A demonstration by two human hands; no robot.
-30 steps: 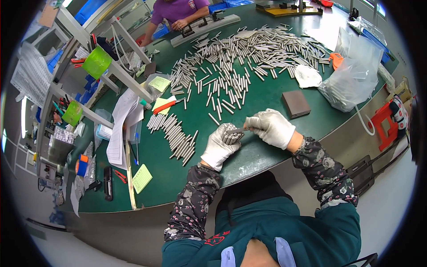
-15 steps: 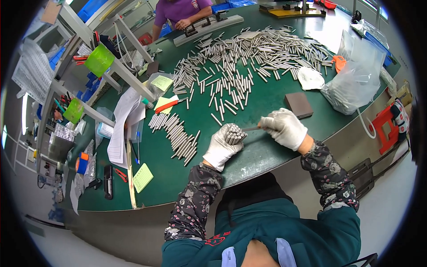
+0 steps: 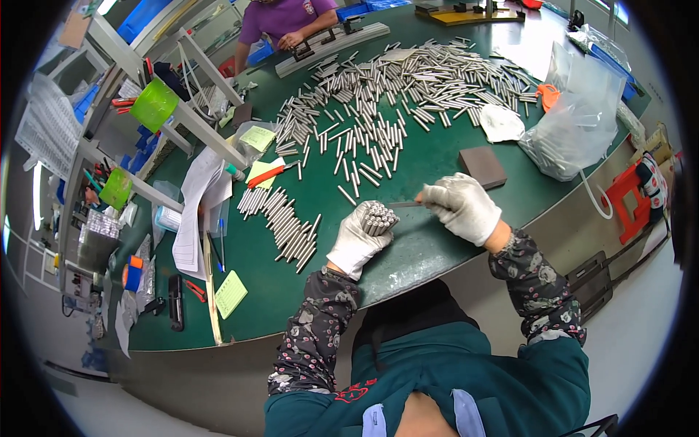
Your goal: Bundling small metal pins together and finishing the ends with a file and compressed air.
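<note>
A: The left hand (image 3: 358, 244) has its grip wrapped shut around a bundle of metal rods (image 3: 376, 216), ends up, just above the green tabletop (image 3: 429, 160). The right hand (image 3: 461, 207) pinches a thin tool (image 3: 405, 204) closed between its fingertips.

B: Best to keep the bundle tight and steady, I'd judge, so the tool tip meets one rod end cleanly.

A: Both forearms reach in from below, wrists bent inward, hands near each other.

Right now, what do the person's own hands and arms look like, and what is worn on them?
Both hands wear white knitted work gloves: the left hand and the right hand. Each forearm is covered by a dark sleeve cover with a small light flower pattern. Above these, the teal sleeves of a work jacket show.
</note>
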